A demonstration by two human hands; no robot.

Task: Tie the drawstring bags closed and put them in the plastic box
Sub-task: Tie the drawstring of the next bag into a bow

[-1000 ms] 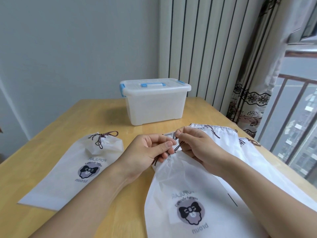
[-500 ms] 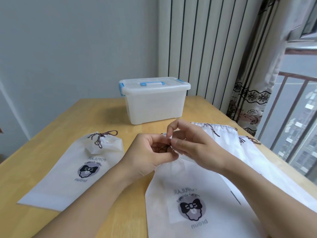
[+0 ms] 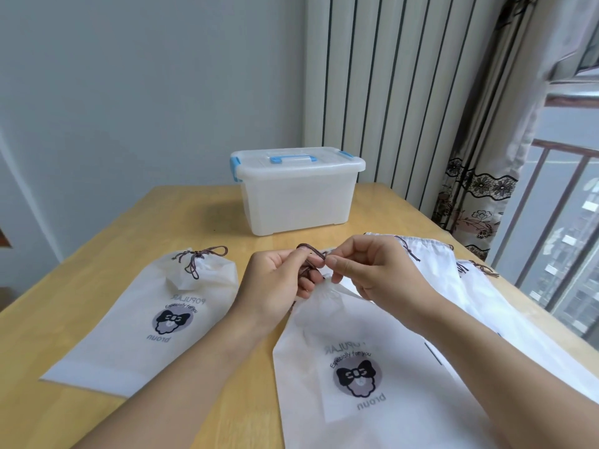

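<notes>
Hands have shifted since half a second ago: the right hand [image 3: 376,270], which then lay over the bag's mouth with its fingers partly covering the left, has drawn back to the right, and a loop of brown drawstring [image 3: 309,254] now shows between the two hands where none was visible. A second ago the cord ran lower, down from the pinch.

The left hand [image 3: 278,277] sits with its fingers curled, thumb and forefinger pinching the cord, and the loop arches over its fingertips. The right hand faces it, thumb and forefinger pinched on the cord's other end, the remaining fingers curled under. Both forearms reach in from the bottom edge, and the two hands nearly touch above the gathered neck of the front bag [image 3: 363,367], which lies flat on the table [image 3: 129,228] at the near right.

A tied bag [image 3: 146,319] lies well to the left, its cord knotted at the top. More white bags [image 3: 453,273] are piled behind the right hand, partly hidden by the wrist; how many cannot be told. The plastic box [image 3: 296,192] stands at the far middle of the table, lid on, apart from all the bags.

The knot itself is masked by the fingers, and the front bag's lower end is cut off by the bottom edge.
</notes>
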